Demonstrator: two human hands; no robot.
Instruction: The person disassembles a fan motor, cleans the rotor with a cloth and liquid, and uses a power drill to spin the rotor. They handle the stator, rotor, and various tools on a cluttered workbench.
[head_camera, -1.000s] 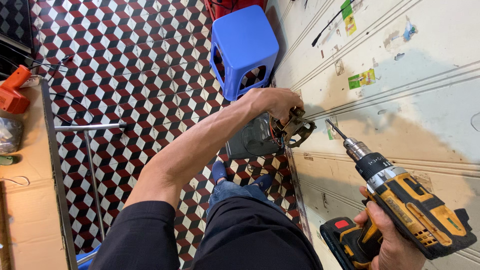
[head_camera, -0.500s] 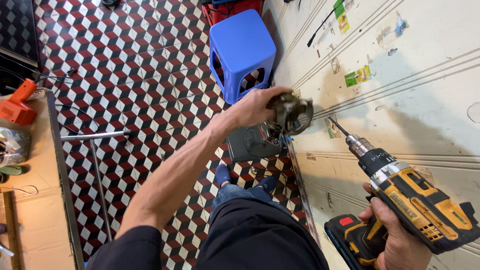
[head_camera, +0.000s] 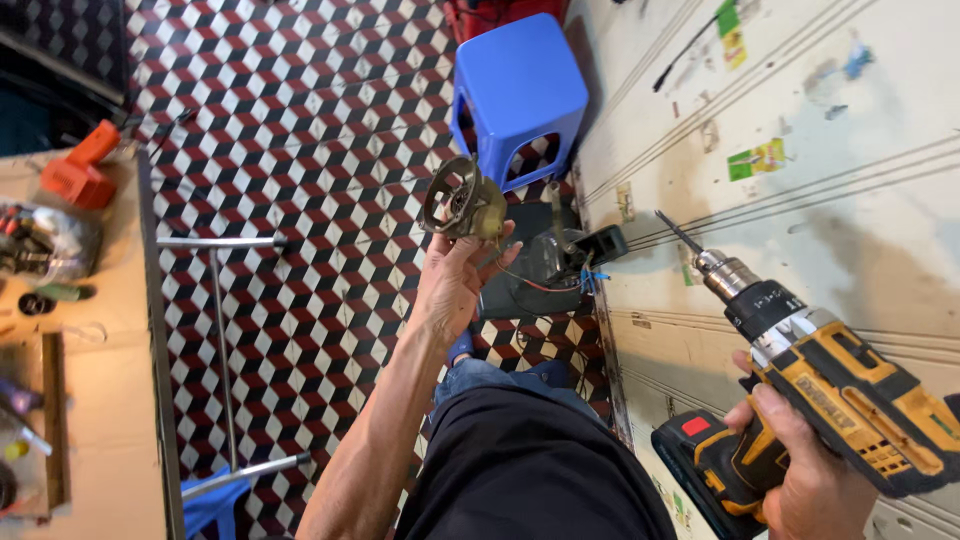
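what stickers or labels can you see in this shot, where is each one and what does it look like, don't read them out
Green-and-yellow sticker: on the pale panel at right, small rectangle.
Green-and-orange sticker: near the top edge of that panel, narrow strip.
Blue scrap: upper right of the panel, torn.
Faded label: on the panel's left edge beside the blue stool, pale and worn.
Red patch: on the drill battery, in the right hand.

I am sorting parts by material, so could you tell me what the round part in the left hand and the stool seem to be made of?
The round motor part in the left hand looks like dull, tarnished metal: grey-brown, with an open ringed frame. The stool looks like moulded plastic: uniform bright blue, smooth, slightly glossy, with cut-out sides. Neither can be confirmed by sight alone.
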